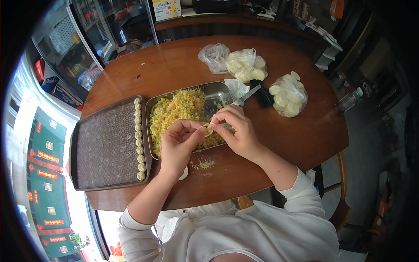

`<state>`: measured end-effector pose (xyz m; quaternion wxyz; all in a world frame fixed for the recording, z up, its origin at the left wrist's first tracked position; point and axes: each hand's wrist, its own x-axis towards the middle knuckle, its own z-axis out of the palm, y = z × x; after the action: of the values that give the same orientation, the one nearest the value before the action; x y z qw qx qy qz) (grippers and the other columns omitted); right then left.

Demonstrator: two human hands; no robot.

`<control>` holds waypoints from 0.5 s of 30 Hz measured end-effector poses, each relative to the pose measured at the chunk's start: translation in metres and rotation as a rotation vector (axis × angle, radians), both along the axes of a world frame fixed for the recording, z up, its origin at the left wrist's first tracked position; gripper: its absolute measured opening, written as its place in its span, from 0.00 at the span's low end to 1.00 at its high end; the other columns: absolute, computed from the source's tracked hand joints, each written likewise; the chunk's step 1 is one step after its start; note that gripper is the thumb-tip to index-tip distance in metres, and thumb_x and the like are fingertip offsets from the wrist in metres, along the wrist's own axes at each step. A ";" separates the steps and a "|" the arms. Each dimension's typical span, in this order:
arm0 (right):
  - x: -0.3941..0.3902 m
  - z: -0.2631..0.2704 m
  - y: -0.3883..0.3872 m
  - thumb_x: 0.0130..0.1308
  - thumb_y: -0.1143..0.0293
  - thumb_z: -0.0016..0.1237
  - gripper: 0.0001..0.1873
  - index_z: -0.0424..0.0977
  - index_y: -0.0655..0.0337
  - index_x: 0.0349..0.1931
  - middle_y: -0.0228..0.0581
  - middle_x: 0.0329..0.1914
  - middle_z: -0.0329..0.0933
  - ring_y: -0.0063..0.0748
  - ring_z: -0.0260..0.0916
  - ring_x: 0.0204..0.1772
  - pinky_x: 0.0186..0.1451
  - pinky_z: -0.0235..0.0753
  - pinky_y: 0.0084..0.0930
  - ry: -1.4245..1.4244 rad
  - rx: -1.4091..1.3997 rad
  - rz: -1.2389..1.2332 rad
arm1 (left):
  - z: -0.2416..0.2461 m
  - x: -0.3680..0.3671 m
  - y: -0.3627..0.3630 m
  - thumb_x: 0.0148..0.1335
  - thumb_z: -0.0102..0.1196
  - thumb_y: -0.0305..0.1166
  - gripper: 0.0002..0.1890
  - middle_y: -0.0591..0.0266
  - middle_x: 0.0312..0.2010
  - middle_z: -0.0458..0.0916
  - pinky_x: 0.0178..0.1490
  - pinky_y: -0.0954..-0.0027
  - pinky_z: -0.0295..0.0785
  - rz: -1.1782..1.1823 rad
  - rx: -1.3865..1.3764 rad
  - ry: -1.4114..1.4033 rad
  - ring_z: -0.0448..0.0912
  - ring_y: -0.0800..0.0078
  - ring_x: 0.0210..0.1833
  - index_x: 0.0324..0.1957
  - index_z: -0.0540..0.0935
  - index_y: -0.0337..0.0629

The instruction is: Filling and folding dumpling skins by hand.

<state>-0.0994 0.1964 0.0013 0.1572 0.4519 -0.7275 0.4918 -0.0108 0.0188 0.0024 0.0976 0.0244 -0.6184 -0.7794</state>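
Observation:
Between my left hand (180,139) and my right hand (234,127) I hold a small round dough wrapper (208,130), its edge pinched by the fingertips of both. It is above the near side of a metal tray (216,87) heaped with chopped yellow-green filling (176,106). A flat-bladed spreading tool (246,96) lies at the tray's right end, just beyond my right hand. Partly hidden by my left wrist, a loose wrapper (184,174) rests on the table. Left of the filling, a dark baking tray (104,144) carries one column of pleated dumplings (138,134) along its right edge.
Two plastic bags of round wrappers (246,65) (288,96) sit on the wooden table (170,62) at the back right. Near them are a crumpled empty-looking bag (214,58), a white tissue (236,87) and a black object (261,93). Filling crumbs (204,164) lie before the metal tray.

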 end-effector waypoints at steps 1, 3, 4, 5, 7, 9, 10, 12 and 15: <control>0.000 0.000 0.000 0.64 0.74 0.57 0.04 0.75 0.58 0.36 0.33 0.35 0.75 0.37 0.71 0.43 0.54 0.65 0.34 0.006 -0.001 0.001 | 0.001 0.001 0.001 0.66 0.60 0.24 0.06 0.62 0.43 0.83 0.50 0.76 0.80 0.003 0.001 0.001 0.81 0.79 0.43 0.43 0.79 0.35; 0.001 0.001 0.001 0.63 0.74 0.58 0.04 0.76 0.58 0.35 0.32 0.34 0.76 0.37 0.72 0.42 0.54 0.66 0.34 0.019 -0.007 0.002 | 0.002 0.001 0.002 0.67 0.60 0.24 0.06 0.62 0.43 0.83 0.49 0.75 0.81 0.011 -0.001 0.013 0.81 0.79 0.43 0.43 0.79 0.35; 0.001 0.001 0.000 0.63 0.74 0.58 0.04 0.76 0.58 0.35 0.32 0.34 0.76 0.36 0.72 0.42 0.53 0.66 0.33 0.023 -0.012 0.003 | 0.002 0.001 0.003 0.67 0.60 0.24 0.06 0.62 0.43 0.83 0.49 0.76 0.81 0.016 -0.005 0.023 0.81 0.79 0.43 0.43 0.79 0.35; 0.002 0.002 0.000 0.63 0.74 0.58 0.04 0.76 0.58 0.35 0.32 0.34 0.76 0.36 0.72 0.41 0.53 0.66 0.33 0.026 -0.016 0.004 | 0.002 0.001 0.003 0.67 0.60 0.25 0.06 0.62 0.42 0.83 0.49 0.76 0.81 0.021 -0.009 0.034 0.81 0.79 0.43 0.43 0.79 0.34; 0.003 0.002 0.002 0.63 0.75 0.58 0.04 0.76 0.60 0.35 0.33 0.34 0.77 0.35 0.73 0.41 0.51 0.68 0.31 0.003 -0.021 0.020 | 0.005 0.002 0.006 0.67 0.60 0.23 0.06 0.61 0.43 0.83 0.46 0.77 0.81 0.035 0.000 0.028 0.82 0.79 0.42 0.43 0.80 0.33; 0.002 0.006 0.001 0.62 0.78 0.59 0.05 0.77 0.63 0.36 0.36 0.36 0.78 0.34 0.73 0.41 0.49 0.71 0.29 -0.038 -0.030 0.057 | 0.007 0.002 0.006 0.67 0.60 0.22 0.06 0.60 0.43 0.83 0.45 0.77 0.81 0.041 0.012 0.030 0.82 0.79 0.41 0.43 0.80 0.32; 0.002 0.008 0.002 0.62 0.78 0.59 0.05 0.76 0.63 0.36 0.36 0.36 0.78 0.33 0.73 0.41 0.49 0.71 0.28 -0.067 -0.027 0.075 | 0.006 0.001 0.006 0.67 0.60 0.22 0.06 0.60 0.43 0.83 0.44 0.77 0.81 0.040 0.020 0.035 0.82 0.79 0.41 0.43 0.80 0.32; 0.004 0.004 0.004 0.62 0.78 0.58 0.05 0.76 0.63 0.36 0.36 0.36 0.77 0.31 0.74 0.40 0.47 0.72 0.27 -0.125 -0.032 0.116 | 0.004 0.001 0.007 0.67 0.60 0.23 0.06 0.61 0.42 0.83 0.43 0.78 0.81 0.037 0.029 0.032 0.82 0.80 0.41 0.43 0.80 0.32; 0.009 0.004 0.002 0.63 0.79 0.58 0.05 0.75 0.64 0.36 0.35 0.35 0.76 0.28 0.73 0.39 0.46 0.73 0.26 -0.178 -0.047 0.107 | 0.002 0.002 0.008 0.67 0.60 0.23 0.07 0.61 0.44 0.83 0.45 0.77 0.81 0.017 0.057 0.033 0.82 0.80 0.41 0.44 0.79 0.32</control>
<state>-0.0907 0.1983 0.0057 0.0761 0.4409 -0.7017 0.5545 -0.0092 0.0266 0.0042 0.1135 0.0197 -0.5942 -0.7960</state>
